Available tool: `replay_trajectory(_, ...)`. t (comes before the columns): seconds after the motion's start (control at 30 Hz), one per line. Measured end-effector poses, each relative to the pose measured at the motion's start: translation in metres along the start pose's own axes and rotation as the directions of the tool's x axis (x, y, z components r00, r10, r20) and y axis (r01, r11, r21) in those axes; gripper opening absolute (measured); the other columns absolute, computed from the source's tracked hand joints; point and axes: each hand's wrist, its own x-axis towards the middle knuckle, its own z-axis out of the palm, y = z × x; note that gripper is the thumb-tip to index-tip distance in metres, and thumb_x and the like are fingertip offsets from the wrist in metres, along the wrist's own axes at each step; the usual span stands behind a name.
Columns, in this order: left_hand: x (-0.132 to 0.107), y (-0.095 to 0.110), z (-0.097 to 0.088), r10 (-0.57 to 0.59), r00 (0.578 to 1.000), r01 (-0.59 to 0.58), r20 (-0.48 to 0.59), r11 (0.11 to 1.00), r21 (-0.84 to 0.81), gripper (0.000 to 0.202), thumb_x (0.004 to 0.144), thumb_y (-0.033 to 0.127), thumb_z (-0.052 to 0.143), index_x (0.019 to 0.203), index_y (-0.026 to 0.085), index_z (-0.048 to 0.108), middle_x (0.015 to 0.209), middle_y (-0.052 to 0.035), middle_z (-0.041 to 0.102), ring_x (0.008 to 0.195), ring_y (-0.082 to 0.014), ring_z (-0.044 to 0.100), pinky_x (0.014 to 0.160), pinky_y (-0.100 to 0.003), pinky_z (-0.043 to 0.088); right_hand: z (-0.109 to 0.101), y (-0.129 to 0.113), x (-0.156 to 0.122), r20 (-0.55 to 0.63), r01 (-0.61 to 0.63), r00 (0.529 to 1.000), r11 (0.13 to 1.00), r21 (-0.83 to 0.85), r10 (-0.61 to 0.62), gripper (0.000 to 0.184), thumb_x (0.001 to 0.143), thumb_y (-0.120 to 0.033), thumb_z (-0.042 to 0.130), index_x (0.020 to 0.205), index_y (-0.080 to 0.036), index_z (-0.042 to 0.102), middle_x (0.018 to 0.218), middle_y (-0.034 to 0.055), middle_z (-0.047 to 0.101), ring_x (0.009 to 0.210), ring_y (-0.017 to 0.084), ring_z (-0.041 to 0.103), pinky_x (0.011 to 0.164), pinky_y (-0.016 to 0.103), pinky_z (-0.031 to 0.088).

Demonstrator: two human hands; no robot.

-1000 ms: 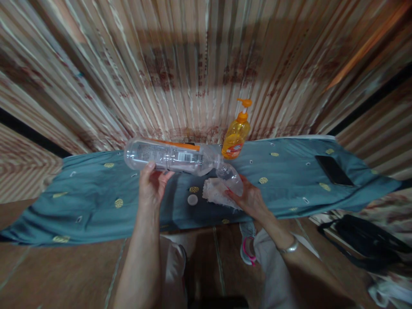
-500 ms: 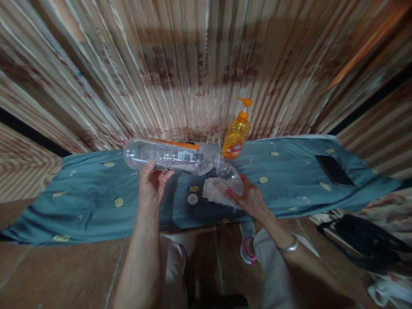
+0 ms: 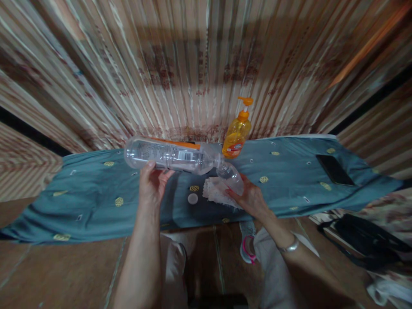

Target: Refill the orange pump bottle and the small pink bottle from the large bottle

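My left hand is closed around the underside of a large clear plastic bottle with a printed label, held on its side with its neck to the right. In my right hand is a smaller clear plastic piece, curved like a cut bottle top or funnel, its narrow end meeting the big bottle's neck. Whether the two are joined or only touching I cannot tell. Below them a pale cloth lies on the table, and beside it a round white cap.
An orange pump bottle of yellow liquid stands behind the hands. A black phone lies at the right on the teal tablecloth. Striped curtains hang behind the table. On the right, low down, is a black bag.
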Motion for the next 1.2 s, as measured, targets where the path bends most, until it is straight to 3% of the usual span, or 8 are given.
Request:
replay_trajectory(0.47, 0.0017, -0.0008, -0.002, -0.003, 1.0, 0.003, -0.007, 1.0, 0.007, 0.042, 0.051, 0.037, 0.095, 0.076, 0.021, 0.066, 0.078, -0.0001, 0.076, 0.078, -0.0215, 0.074, 0.078, -0.04, 0.069, 0.0012, -0.0004, 0.0002, -0.008, -0.006, 1.0, 1.0, -0.011, 0.006, 0.072, 0.09, -0.067, 0.065, 0.136, -0.011, 0.066, 0.111, 0.023, 0.082, 0.1, 0.039, 0.08, 0.086, 0.053, 0.066)
replay_trajectory(0.77, 0.0027, -0.0018, -0.0056, 0.008, 1.0, -0.009, 0.006, 0.999, 0.031, 0.042, 0.054, 0.038, 0.094, 0.082, 0.022, 0.067, 0.082, -0.0001, 0.076, 0.084, -0.0224, 0.075, 0.085, -0.043, 0.068, -0.0003, 0.0, -0.0006, 0.001, 0.007, 1.0, 1.0, 0.0, -0.007, 0.065, 0.09, -0.058, 0.071, 0.141, -0.018, 0.064, 0.115, 0.0203, 0.081, 0.101, 0.037, 0.08, 0.087, 0.055, 0.067)
replay_trajectory(1.0, 0.0011, -0.0008, -0.0024, -0.002, 1.0, 0.002, -0.011, 1.0, -0.009, 0.043, 0.05, 0.037, 0.096, 0.078, 0.021, 0.068, 0.079, -0.0005, 0.077, 0.078, -0.0218, 0.075, 0.079, -0.041, 0.069, -0.0005, -0.0012, -0.0001, 0.005, -0.018, 1.0, 1.0, -0.015, 0.018, 0.068, 0.089, -0.061, 0.07, 0.137, -0.013, 0.065, 0.113, 0.0221, 0.081, 0.102, 0.038, 0.08, 0.087, 0.052, 0.066)
replay_trajectory(1.2, 0.0013, -0.0023, -0.0032, -0.006, 1.0, 0.006, -0.005, 1.0, -0.019, 0.039, 0.053, 0.034, 0.095, 0.08, 0.022, 0.07, 0.081, -0.0009, 0.078, 0.082, -0.0233, 0.076, 0.085, -0.046, 0.069, -0.0004, -0.0014, -0.0006, 0.0, -0.001, 1.0, 1.0, -0.014, 0.001, 0.068, 0.091, -0.065, 0.066, 0.137, -0.015, 0.065, 0.114, 0.0224, 0.081, 0.1, 0.037, 0.08, 0.086, 0.051, 0.066)
